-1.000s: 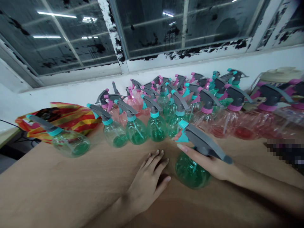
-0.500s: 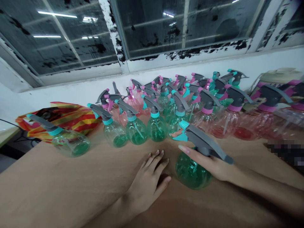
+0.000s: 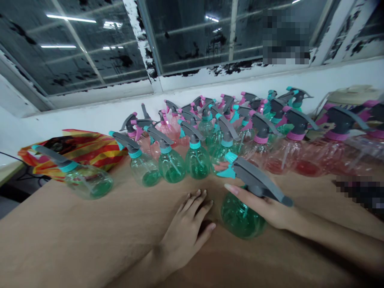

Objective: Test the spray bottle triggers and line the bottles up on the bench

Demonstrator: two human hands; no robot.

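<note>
My right hand [image 3: 271, 210] is wrapped round the neck of a green spray bottle [image 3: 241, 220] with a grey head and a turquoise nozzle and trigger. Thumb on the near side, fingertips show on the far side beside the trigger; the rest of the fingers are hidden behind the bottle. It stands upright, apparently on the wooden table [image 3: 75, 240]. Just left of it, my left hand [image 3: 187, 230] lies palm down on the tabletop, fingers stretched out, holding nothing. Beyond my hands is a front row of green spray bottles, including one [image 3: 198, 162] nearest my left fingertips.
Pink spray bottles [image 3: 309, 160] stand to the right, with more bottles behind against the wall. Another green spray bottle [image 3: 93, 184] stands alone at left, before a red-and-yellow bag [image 3: 102, 146]. A pale lidded container [image 3: 354, 96] sits back right. A blurred-out dark object [image 3: 363, 194] lies at right.
The right fingertips and thumb have shifted slightly around the trigger. Both hands and the bottles otherwise stay in place.
</note>
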